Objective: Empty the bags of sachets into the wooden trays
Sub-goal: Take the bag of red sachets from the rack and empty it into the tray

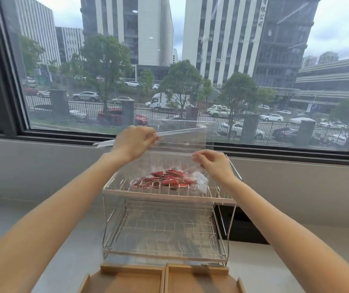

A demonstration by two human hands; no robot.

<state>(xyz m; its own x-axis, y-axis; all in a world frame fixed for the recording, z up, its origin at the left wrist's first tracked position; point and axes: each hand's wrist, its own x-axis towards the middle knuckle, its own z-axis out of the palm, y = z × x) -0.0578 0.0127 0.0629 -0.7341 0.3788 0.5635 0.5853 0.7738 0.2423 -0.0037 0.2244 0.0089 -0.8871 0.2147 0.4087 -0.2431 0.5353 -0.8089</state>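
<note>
1. Window (190, 60): spans the far wall behind the worktop; street w/ cars, trees and tall bldgs outside.
2. Worktop (63, 240): pale surface below the sill; carries the rack and trays.
3. Wire rack (165, 229): two-tier metal dish rack, centre of worktop; lower tier bare wire.
4. Wooden trays (131, 280): two, side by side, touching, at the near edge just in front of the rack; only their far parts in view, insides bare as far as seen.
5. Clear bag (180, 144): transparent plastic, held up over the rack's upper tier, mouth at top; its lower end w/ the contents rests on that tier.
6. Left hand (133, 142): grip closed, pinching the bag's top edge at upper left.
7. Right hand (213, 163): grip closed, pinching the bag's other top edge, lower than the left hand and to its right.
8. Red sachets (167, 178): heap inside the bag's bottom, on the upper tier, well apart from the trays.
</note>
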